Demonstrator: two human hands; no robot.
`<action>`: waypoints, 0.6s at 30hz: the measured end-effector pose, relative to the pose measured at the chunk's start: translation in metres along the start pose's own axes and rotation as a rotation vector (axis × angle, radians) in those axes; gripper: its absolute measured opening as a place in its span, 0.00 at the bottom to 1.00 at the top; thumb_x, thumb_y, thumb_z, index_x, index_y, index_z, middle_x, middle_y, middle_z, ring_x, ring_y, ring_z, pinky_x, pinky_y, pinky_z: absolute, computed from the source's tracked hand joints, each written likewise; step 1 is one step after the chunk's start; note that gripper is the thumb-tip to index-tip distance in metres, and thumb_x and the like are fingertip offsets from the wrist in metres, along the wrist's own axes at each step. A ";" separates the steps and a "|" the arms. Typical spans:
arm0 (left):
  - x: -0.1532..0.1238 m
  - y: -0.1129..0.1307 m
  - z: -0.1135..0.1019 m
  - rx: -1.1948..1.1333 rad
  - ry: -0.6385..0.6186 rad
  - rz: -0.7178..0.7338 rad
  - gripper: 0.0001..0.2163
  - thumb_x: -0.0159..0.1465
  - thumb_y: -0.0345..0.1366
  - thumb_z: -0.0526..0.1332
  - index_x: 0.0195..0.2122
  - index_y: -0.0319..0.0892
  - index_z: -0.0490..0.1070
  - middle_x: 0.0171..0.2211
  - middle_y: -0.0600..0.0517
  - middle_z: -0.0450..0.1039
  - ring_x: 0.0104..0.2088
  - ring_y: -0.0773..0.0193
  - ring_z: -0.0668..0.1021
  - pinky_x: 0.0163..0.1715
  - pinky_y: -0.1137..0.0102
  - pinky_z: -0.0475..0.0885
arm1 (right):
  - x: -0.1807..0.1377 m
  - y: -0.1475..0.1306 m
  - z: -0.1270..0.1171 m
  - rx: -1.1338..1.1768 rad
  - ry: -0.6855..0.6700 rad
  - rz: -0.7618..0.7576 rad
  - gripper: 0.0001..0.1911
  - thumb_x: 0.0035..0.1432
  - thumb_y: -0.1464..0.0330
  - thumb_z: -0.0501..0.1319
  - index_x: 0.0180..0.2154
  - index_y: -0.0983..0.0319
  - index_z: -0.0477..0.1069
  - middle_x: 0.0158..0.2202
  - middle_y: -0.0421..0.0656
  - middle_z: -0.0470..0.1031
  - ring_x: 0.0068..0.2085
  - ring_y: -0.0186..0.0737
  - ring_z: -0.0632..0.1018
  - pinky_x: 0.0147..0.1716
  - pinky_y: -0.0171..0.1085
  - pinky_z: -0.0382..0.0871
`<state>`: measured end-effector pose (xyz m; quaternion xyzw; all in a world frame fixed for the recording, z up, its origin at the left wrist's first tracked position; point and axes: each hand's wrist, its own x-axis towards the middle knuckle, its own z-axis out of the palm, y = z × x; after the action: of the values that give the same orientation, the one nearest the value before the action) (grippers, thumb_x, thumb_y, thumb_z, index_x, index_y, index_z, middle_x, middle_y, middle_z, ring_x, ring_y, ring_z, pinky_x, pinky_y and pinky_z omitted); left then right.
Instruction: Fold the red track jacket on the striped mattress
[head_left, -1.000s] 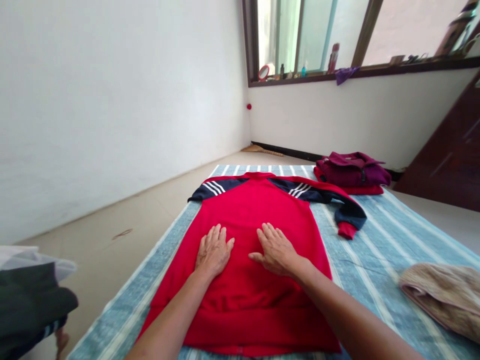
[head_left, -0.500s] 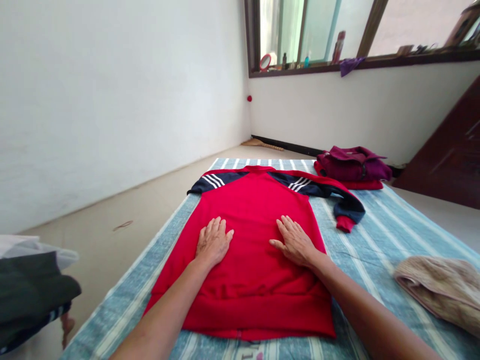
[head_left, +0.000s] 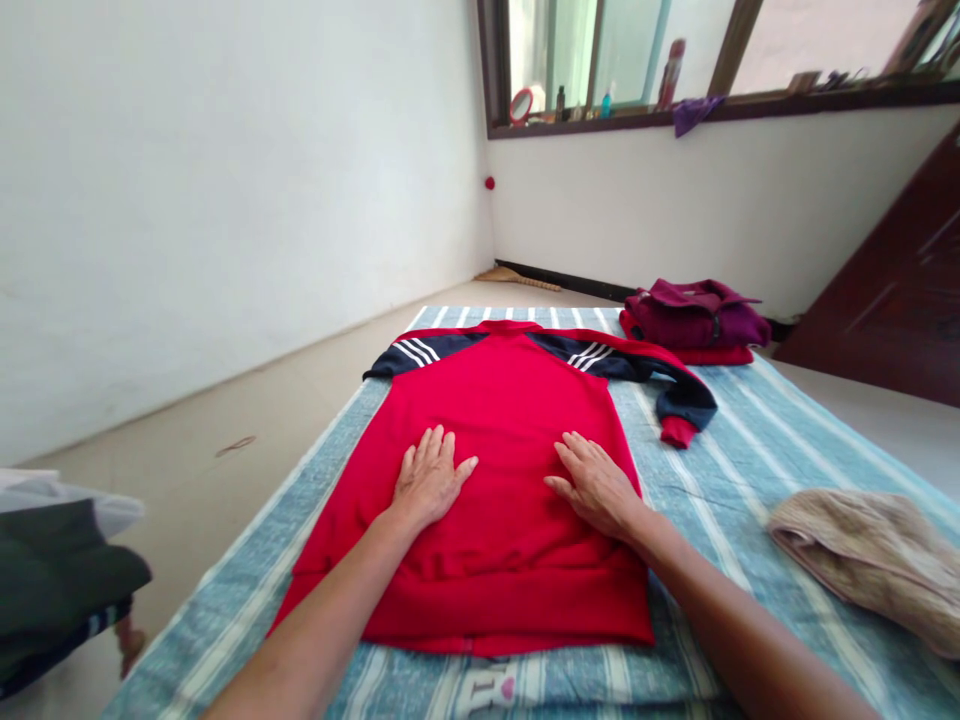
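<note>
A red jacket with navy shoulders and white stripes lies back side up, its collar at the far end and its hem toward me. Flat on its left half rests my left hand, fingers stretched out. My right hand lies on the right half, also open with fingers extended. Neither hand grips the cloth. The right-hand sleeve bends out over the striped bedsheet, its red cuff toward me. On the left only the upper part of the other sleeve shows; the rest is hidden.
Folded maroon and red clothes lie at the far right of the bed. A beige cloth sits at the near right. Dark and white garments stand off the bed's left side. A broom lies by the far wall.
My hands have slid slightly toward each other on the jacket, still flat. The camera view has shifted a little; the jacket keeps its layout.
</note>
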<state>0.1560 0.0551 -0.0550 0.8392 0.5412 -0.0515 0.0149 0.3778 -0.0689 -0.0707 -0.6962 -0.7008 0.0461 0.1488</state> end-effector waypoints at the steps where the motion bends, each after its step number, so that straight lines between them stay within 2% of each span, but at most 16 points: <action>1: -0.002 0.002 -0.002 -0.001 -0.005 0.008 0.30 0.67 0.49 0.43 0.63 0.31 0.51 0.65 0.40 0.45 0.65 0.53 0.47 0.61 0.55 0.48 | -0.004 -0.001 -0.004 0.019 0.045 -0.029 0.26 0.64 0.60 0.52 0.57 0.69 0.62 0.60 0.56 0.59 0.62 0.49 0.57 0.59 0.49 0.51; 4: -0.015 0.013 -0.007 -0.007 0.015 0.099 0.29 0.66 0.49 0.46 0.62 0.34 0.53 0.65 0.41 0.46 0.65 0.54 0.48 0.61 0.56 0.49 | -0.024 -0.008 -0.016 0.138 0.218 -0.185 0.20 0.63 0.61 0.53 0.52 0.65 0.67 0.55 0.53 0.67 0.57 0.46 0.66 0.56 0.46 0.60; 6: -0.026 0.022 -0.010 -0.019 0.023 0.195 0.28 0.66 0.49 0.47 0.62 0.36 0.55 0.65 0.42 0.46 0.65 0.56 0.48 0.61 0.57 0.48 | -0.043 -0.017 -0.023 0.205 0.254 -0.295 0.18 0.63 0.61 0.53 0.50 0.63 0.68 0.53 0.51 0.69 0.55 0.44 0.69 0.53 0.44 0.64; 9: -0.040 0.034 -0.009 -0.050 -0.004 0.299 0.28 0.66 0.50 0.47 0.61 0.38 0.55 0.65 0.42 0.45 0.65 0.56 0.48 0.61 0.58 0.48 | -0.071 -0.033 -0.031 0.183 0.109 -0.445 0.15 0.63 0.63 0.54 0.48 0.62 0.68 0.54 0.49 0.68 0.57 0.43 0.66 0.55 0.44 0.61; 11: -0.045 0.038 -0.006 -0.073 -0.019 0.342 0.28 0.66 0.51 0.46 0.62 0.39 0.54 0.66 0.43 0.45 0.65 0.56 0.47 0.61 0.57 0.48 | -0.085 -0.041 -0.032 0.158 0.029 -0.492 0.13 0.61 0.66 0.55 0.47 0.63 0.68 0.55 0.49 0.67 0.59 0.44 0.63 0.58 0.45 0.58; 14: -0.047 0.039 0.004 -0.091 -0.019 0.366 0.29 0.65 0.52 0.46 0.63 0.41 0.52 0.66 0.44 0.44 0.65 0.56 0.46 0.61 0.56 0.46 | -0.098 -0.048 -0.029 0.105 0.003 -0.483 0.13 0.59 0.71 0.54 0.47 0.63 0.68 0.57 0.48 0.65 0.60 0.45 0.62 0.59 0.46 0.55; 18: -0.048 0.038 0.014 -0.101 -0.005 0.359 0.30 0.66 0.53 0.44 0.64 0.41 0.50 0.67 0.46 0.41 0.66 0.57 0.44 0.62 0.56 0.44 | -0.107 -0.047 -0.022 -0.009 0.020 -0.468 0.19 0.57 0.76 0.51 0.50 0.65 0.67 0.57 0.51 0.65 0.60 0.49 0.62 0.58 0.49 0.57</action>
<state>0.1699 -0.0049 -0.0649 0.9203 0.3848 -0.0229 0.0671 0.3368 -0.1786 -0.0525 -0.5160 -0.8417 0.0005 0.1594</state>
